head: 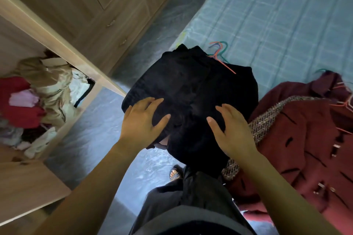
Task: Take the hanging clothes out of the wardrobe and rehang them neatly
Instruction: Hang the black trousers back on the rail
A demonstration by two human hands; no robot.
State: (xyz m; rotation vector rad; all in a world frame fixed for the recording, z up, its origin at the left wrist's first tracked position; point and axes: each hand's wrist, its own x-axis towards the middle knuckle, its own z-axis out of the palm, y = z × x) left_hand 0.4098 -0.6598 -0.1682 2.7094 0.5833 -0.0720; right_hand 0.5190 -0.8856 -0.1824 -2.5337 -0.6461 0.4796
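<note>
Left hand (142,118): flat, fingers spread on black garment (191,89).
Right hand (232,131): same, open on it.
Garment: at bed (277,15) edge, beside maroon coat (305,139).
Hangers (219,51): beyond it.

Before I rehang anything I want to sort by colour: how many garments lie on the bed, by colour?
Black garment, under both hands: 1
Dark red coat: 1
Tweed garment, between the two: 1
Total: 3
More may be hidden underneath.
</note>
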